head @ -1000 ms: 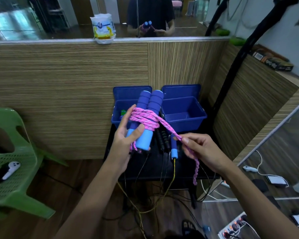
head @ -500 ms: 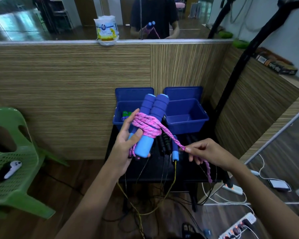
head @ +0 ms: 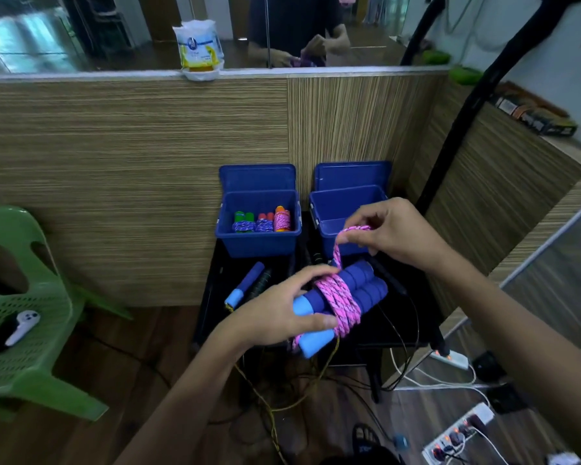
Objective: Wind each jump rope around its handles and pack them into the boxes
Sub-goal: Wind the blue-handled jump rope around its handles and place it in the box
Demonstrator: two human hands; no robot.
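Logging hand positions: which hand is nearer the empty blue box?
Right. The right hand, pinching the pink rope's end, hovers in front of the empty blue box; the left hand holds the handles lower down.

Single head-worn wide-angle view, looking forward and down. Both hands sit close, mid-frame, above a black counter [head: 383,327]. Two blue boxes [head: 257,243] lie just beyond, wood-panel wall [head: 131,162] behind, floor [head: 114,380] at bottom edge.
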